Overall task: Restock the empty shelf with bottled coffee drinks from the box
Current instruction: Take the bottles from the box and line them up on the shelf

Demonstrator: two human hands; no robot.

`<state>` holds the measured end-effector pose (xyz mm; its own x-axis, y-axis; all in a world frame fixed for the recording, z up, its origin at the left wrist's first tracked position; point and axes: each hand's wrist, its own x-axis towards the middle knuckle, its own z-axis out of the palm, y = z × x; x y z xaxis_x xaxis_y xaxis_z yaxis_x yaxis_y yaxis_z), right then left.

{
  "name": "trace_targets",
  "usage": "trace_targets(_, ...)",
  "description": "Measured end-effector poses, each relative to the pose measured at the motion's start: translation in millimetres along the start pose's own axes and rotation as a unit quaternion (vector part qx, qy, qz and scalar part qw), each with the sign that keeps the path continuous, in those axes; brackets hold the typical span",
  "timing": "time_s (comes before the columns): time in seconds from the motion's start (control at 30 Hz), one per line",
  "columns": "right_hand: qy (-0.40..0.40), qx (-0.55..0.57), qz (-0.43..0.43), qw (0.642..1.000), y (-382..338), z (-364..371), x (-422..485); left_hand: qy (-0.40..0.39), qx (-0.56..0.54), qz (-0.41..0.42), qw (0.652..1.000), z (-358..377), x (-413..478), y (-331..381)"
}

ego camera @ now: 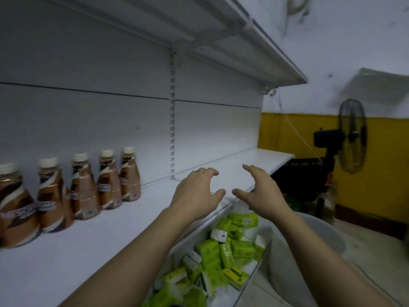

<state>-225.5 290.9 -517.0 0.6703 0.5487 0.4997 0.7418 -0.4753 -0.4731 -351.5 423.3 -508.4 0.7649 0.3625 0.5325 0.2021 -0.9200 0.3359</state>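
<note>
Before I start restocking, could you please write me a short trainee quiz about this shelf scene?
1. How many brown, white-capped coffee bottles stand on the white metal shelf?
2. True or false: the left hand grips a bottle.
3. The small green packets lie: A) on the white shelf, B) in the clear-fronted bin below it, C) inside a cardboard box.
Key: 1) five; 2) false; 3) B.
</note>
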Motion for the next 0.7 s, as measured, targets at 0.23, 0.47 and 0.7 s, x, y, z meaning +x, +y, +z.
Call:
trace_targets(0.23,0.012,-0.055,0.097,0.994,66,-60,-46,-0.078,-0.074,0.088,0.99,56,17,79)
trace_targets(0.47,0.027,-0.099,0.222,0.97,142,-113,-111,-0.154,-0.124,0.182,0.963,128,30,166)
trace_targets(0.7,0.01,-0.121,0.365,0.923,219,-130,-191,-0.254,-0.148,0.219,0.93,218,-11,241)
